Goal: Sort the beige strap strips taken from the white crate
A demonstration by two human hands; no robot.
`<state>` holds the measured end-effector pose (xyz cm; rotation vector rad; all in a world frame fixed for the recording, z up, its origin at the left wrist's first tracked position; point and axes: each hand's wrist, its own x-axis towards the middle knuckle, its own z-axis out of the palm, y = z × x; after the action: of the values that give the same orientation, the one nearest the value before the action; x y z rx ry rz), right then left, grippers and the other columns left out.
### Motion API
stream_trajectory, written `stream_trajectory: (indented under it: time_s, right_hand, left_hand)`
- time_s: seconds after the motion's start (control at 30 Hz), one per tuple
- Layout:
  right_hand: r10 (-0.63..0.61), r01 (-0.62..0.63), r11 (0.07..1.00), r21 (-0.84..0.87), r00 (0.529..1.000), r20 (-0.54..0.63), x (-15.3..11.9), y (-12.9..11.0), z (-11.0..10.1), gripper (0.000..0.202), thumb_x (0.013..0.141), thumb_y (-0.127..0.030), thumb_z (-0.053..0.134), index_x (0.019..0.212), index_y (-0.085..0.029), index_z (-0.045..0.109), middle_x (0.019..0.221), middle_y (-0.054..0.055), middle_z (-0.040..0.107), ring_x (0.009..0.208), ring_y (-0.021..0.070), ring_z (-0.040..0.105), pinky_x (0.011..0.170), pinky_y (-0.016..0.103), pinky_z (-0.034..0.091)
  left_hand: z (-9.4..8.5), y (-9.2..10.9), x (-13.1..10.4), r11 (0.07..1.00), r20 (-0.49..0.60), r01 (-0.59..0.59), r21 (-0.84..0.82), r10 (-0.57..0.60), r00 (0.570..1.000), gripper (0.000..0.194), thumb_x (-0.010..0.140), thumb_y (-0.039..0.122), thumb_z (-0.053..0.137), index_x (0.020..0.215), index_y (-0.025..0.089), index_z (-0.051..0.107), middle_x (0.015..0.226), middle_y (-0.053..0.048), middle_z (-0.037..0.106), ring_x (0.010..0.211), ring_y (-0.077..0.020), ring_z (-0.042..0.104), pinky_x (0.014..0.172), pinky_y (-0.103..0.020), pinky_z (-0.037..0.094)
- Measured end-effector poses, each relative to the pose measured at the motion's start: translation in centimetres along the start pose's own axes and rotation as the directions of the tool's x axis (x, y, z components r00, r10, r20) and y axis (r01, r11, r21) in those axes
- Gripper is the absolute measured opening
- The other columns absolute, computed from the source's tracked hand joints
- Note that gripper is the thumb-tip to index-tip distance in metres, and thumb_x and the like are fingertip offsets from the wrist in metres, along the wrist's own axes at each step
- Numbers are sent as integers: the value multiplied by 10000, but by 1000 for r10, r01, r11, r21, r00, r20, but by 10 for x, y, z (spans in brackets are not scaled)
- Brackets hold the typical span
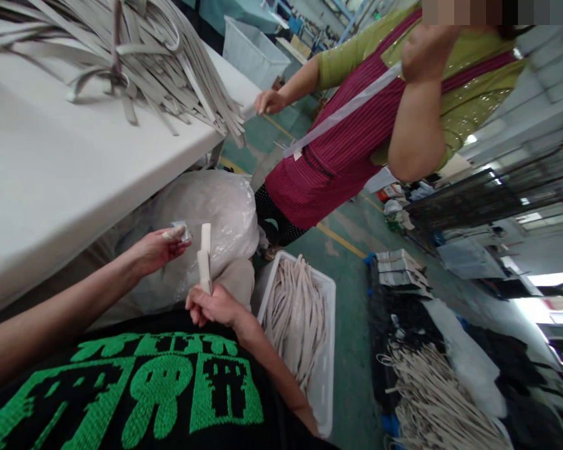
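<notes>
Head view: the right hand's (213,304) grip is closed on the near end of a pale folded strip (205,265), fingers curled in front of the person's body. From that grip, the strip's long axis runs forward, almost straight away from the body, its far end free. Two flat lengths show along it, one a little offset from the other.

Forward and to the left of the grip is the left hand (162,249), fingertips pinched on a small crinkled clear piece (184,232); it is the hand nearer the strip's far end, just beside it but apart. Past both lies a plastic bag (234,212); right of the grip stands a white bin (332,312) of loose strips (293,306). The surface (75,169) is farther out, forward-left.
</notes>
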<state>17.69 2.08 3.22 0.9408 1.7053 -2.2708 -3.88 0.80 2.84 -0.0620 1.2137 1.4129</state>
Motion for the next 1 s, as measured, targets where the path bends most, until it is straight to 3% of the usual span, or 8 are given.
stream_trajectory:
  time_s: [0.13, 0.33, 0.6, 0.73, 0.87, 1.0]
  right_hand:
    - [-20, 20, 997, -77, 1000, -7, -6, 10, 4, 443, 1004, -540, 541, 835, -142, 635, 562, -36, 580, 481, 73, 525, 475, 158, 448]
    - [-23, 26, 993, -119, 999, 31, 2, 20, 1, 386, 1012, -480, 558, 862, -140, 658, 586, -30, 605, 495, 64, 509, 491, 148, 413]
    - [100, -97, 993, -71, 995, 32, 8, 12, 4, 422, 1040, -487, 520, 825, -140, 626, 525, -54, 563, 429, 52, 447, 463, 152, 386]
    - [126, -122, 991, -59, 989, 74, 6, 6, 1, 451, 1049, -510, 497, 825, -137, 617, 509, -57, 564, 396, 45, 401, 455, 154, 378]
    - [123, -123, 992, -6, 985, 122, 11, 8, -3, 444, 1047, -505, 484, 833, -139, 612, 505, -63, 570, 346, 35, 338, 445, 156, 396]
    - [37, -38, 999, 22, 999, 24, 21, 13, 1, 344, 1027, -437, 511, 895, -140, 623, 577, -54, 600, 371, 43, 393, 474, 170, 447]
  left_hand:
    - [12, 4, 3, 999, -25, 14, -50, -16, 1000, 119, 963, 147, 641, 847, 122, 653, 736, -43, 717, 604, -107, 674, 538, -182, 548]
    - [14, 4, 7, 998, 30, 5, -57, -4, 1000, 103, 918, 180, 726, 856, 113, 678, 742, -58, 727, 613, -110, 673, 574, -185, 558]
    - [14, 3, 2, 997, 29, 33, -74, -31, 999, 153, 931, 117, 670, 780, 121, 644, 679, -33, 686, 568, -106, 642, 547, -194, 547]
    - [10, 1, 0, 999, 83, 41, 0, -41, 996, 104, 832, 106, 772, 767, 106, 691, 697, -51, 707, 577, -115, 637, 553, -198, 544]
    - [2, -10, 1, 994, 141, 50, 97, -63, 988, 194, 684, 171, 903, 745, 105, 731, 709, -62, 720, 607, -125, 641, 584, -201, 544]
    - [-5, -30, 0, 987, 120, 93, 134, -109, 987, 250, 587, 189, 945, 696, 114, 733, 694, -59, 714, 602, -128, 640, 595, -209, 549]
